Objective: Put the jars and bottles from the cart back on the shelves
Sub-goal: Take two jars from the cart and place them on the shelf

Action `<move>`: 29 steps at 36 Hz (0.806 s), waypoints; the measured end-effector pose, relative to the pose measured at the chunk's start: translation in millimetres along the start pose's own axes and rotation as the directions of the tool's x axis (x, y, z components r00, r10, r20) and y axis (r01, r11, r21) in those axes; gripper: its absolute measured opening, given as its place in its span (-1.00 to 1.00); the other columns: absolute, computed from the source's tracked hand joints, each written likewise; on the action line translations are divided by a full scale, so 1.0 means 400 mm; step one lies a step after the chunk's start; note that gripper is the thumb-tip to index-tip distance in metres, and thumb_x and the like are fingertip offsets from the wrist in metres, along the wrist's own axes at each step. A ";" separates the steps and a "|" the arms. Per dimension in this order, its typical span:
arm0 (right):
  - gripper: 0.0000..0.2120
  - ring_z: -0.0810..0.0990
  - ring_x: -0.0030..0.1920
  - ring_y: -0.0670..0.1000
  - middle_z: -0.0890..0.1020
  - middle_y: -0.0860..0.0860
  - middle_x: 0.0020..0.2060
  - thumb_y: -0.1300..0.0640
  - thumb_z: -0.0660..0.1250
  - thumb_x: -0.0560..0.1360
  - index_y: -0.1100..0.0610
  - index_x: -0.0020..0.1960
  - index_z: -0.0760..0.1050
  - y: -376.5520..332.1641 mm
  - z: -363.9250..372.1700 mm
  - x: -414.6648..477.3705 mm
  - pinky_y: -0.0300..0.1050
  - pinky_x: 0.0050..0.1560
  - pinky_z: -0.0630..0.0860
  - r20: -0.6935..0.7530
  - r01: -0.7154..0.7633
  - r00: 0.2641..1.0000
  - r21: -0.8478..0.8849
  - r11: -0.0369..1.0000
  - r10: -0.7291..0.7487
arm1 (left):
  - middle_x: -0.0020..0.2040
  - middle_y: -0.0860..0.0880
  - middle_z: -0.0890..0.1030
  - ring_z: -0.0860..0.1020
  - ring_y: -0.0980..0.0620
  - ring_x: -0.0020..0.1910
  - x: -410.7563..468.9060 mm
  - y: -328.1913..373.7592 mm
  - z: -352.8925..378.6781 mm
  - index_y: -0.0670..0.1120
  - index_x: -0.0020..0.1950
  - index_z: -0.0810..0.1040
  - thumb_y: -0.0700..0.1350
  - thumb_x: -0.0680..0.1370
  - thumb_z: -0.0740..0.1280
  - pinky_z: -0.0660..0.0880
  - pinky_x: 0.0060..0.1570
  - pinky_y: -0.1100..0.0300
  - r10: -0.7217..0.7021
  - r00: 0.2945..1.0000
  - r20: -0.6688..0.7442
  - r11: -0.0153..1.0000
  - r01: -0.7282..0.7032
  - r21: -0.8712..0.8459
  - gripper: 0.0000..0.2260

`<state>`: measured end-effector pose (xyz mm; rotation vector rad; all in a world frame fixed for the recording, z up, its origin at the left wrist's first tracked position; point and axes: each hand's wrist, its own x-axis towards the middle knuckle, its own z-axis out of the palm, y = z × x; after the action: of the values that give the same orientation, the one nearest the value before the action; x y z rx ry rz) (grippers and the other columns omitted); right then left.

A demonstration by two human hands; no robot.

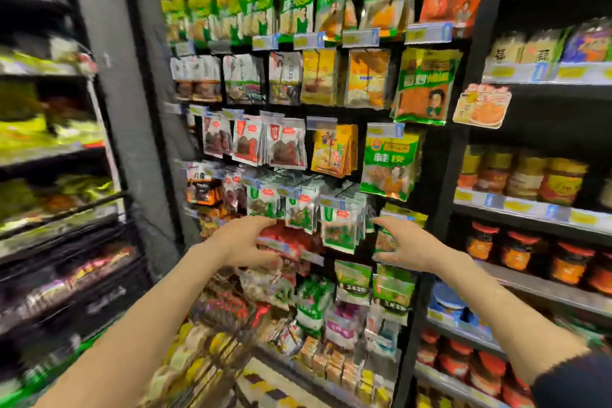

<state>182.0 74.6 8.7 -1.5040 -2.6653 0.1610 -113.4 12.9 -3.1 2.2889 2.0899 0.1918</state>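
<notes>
The view is motion-blurred. Both my arms reach forward in front of a rack of hanging spice packets (298, 209). My left hand (245, 242) is held out with relaxed fingers and holds nothing. My right hand (404, 245) is likewise spread with nothing in it. Below my left forearm lies the cart (212, 341), a wire basket with yellow-lidded jars and red-topped items inside, all blurred. On the right stand shelves of jars: yellow-lidded jars (530, 179) above, red-lidded jars (543, 258) below them, and more red-lidded jars (463, 364) near the floor.
A grey pillar (132, 109) stands left of the packet rack. Dark shelves with blurred goods (49, 142) fill the far left. Boxed and bagged goods (347, 358) sit low on the middle rack. A blue-lidded tub (447, 301) sits on a right shelf.
</notes>
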 end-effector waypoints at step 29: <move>-0.28 0.19 0.47 0.03 0.19 0.04 0.49 -0.05 0.32 0.48 0.09 0.51 0.06 -0.567 0.160 0.677 -0.08 0.43 0.22 0.122 0.679 0.723 0.059 0.732 -0.680 | 0.48 -0.02 0.28 0.29 -0.02 0.43 -0.163 -0.581 0.015 -0.03 0.50 0.18 0.23 0.46 0.31 0.27 0.38 0.12 -0.597 0.802 0.001 0.802 0.597 0.010 -0.30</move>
<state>-157.5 186.5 -21.4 -0.4196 -3.1080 0.2276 -348.4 -29.7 -38.8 1.5005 2.6771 0.1492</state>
